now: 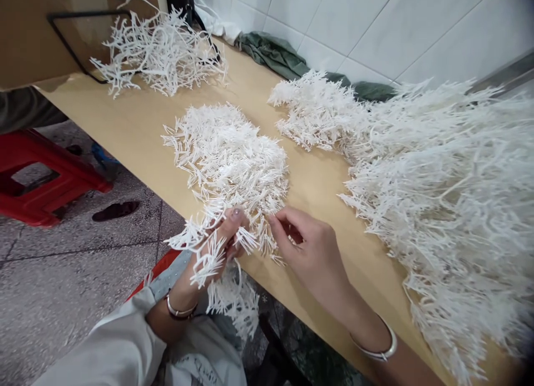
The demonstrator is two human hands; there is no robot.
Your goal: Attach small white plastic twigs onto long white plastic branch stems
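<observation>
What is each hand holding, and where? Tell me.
The left hand grips a bunch of white plastic sprigs around its middle. The right hand pinches one sprig's tip.

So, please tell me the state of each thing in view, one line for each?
Left hand: closed on a white plastic sprig, off the table edge.
Right hand: fingers pinching at the sprig's tips.
Middle pile: flat on the table.
Far pile: loose, tangled.
Right heap: large, spread out.
Green cloth: crumpled against the wall.
Red stool: standing on the floor.
</observation>
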